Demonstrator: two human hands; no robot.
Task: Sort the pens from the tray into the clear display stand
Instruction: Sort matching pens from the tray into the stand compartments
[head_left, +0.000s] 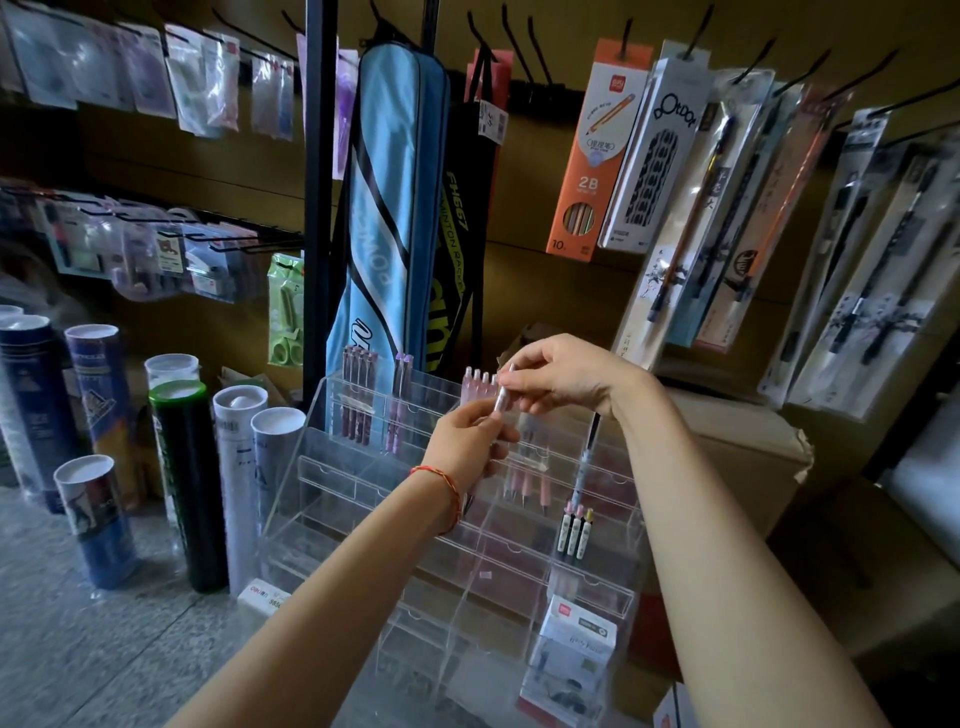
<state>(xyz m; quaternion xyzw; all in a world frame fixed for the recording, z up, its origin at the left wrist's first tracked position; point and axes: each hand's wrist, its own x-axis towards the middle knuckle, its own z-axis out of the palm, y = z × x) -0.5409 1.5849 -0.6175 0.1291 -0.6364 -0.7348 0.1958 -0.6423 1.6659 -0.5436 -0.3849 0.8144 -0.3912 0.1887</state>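
Note:
A clear tiered display stand (374, 499) stands on the floor in front of me. Both hands hold one pale pink pen (503, 399) upright above its top row: my left hand (470, 441) grips the lower part, my right hand (558, 374) pinches the top end. Dark red pens (357, 395), purple pens (400, 405) and pink pens (477, 384) stand in the top compartments. Three short black-and-white pens (574, 532) sit lower on the right. A dark pen (589, 457) leans beside them. No tray is in view.
Cardboard tubes (187, 478) stand on the floor to the left of the stand. A blue racket bag (384, 208) leans behind it. Cardboard boxes (743, 452) lie to the right. Packaged stationery hangs on wall hooks. A small white box (576, 639) sits in the stand's lower right.

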